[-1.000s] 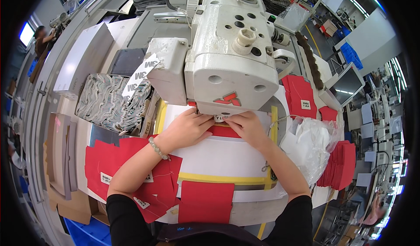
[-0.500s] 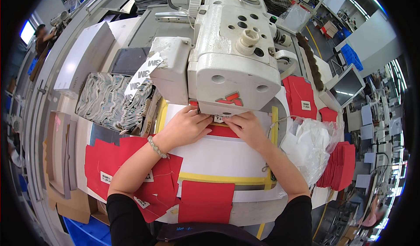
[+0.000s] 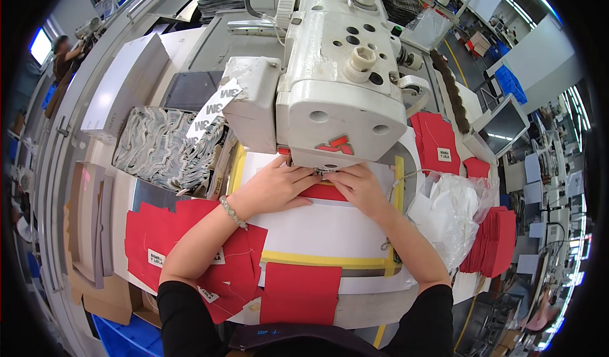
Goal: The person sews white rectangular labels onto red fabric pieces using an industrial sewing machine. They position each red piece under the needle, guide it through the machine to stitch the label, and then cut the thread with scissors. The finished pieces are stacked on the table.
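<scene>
A small pale label [image 3: 326, 171] lies under the head of a white industrial sewing machine [image 3: 342, 109], over a red fabric piece [image 3: 325, 192]. Fingers and machine hide most of the label. My left hand [image 3: 276, 185] reaches in from the left, its fingers stretched forward to the label's edge and its thumb apart, low on the white sheet [image 3: 317, 230]. At the label's right edge, my right hand [image 3: 360, 189] has its thumb and fingertips pinched close together. Both sets of fingertips are just below the machine head.
Labelled red pieces [image 3: 184, 243] lie at left, a plain red piece [image 3: 301, 293] at the front edge, and a red stack [image 3: 491, 239] at right beside a clear plastic bag [image 3: 447, 211]. A box of bundled labels [image 3: 168, 144] stands left. Yellow tape [image 3: 330, 260] borders the white sheet.
My left hand has shifted slightly right, its fingertips now closer to my right hand. Less of the label shows between them. The view has shifted slightly.
</scene>
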Available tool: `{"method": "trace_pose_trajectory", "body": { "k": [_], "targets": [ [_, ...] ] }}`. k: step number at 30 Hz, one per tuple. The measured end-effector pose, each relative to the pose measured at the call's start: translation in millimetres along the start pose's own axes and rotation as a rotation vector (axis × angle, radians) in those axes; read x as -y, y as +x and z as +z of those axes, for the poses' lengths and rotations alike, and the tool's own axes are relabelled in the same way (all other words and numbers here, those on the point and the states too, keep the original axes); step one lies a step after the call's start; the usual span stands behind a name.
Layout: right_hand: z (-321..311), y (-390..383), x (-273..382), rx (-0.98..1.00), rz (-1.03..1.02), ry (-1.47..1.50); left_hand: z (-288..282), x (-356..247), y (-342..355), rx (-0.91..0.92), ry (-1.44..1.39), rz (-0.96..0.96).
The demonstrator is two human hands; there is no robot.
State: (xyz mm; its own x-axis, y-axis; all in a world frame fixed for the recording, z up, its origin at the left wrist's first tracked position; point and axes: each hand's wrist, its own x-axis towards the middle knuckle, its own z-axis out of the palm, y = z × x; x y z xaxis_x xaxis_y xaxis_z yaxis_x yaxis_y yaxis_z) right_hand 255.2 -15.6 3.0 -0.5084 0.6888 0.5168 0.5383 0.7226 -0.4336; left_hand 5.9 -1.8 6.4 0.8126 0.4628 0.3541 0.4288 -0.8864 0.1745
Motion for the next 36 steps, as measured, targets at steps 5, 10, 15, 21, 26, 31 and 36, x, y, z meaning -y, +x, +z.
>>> {"method": "trace_pose_trajectory", "body": {
  "k": [5,10,15,21,26,31,36],
  "targets": [
    [1,-2,-2,0.010,0.024,0.011,2,-2,0,0.002,0.084,-0.014],
    [0,-1,-2,-0.005,0.006,-0.046,4,-3,-1,-0.013,0.118,-0.039],
    [-3,1,2,0.020,0.019,-0.056,1,-1,-3,-0.018,0.086,-0.040],
    [-4,-2,1,0.041,-0.004,-0.038,-4,2,-7,-0.067,0.093,-0.073],
    [-2,-3,0,0.039,0.054,-0.014,-6,1,-7,-0.046,0.047,-0.102],
    [-2,-3,-3,0.022,0.016,-0.017,-4,-8,0,0.011,0.025,-0.206],
    [-5,-1,0,0.073,-0.011,-0.075,7,-19,5,0.058,0.078,-0.297]
  ]
}}
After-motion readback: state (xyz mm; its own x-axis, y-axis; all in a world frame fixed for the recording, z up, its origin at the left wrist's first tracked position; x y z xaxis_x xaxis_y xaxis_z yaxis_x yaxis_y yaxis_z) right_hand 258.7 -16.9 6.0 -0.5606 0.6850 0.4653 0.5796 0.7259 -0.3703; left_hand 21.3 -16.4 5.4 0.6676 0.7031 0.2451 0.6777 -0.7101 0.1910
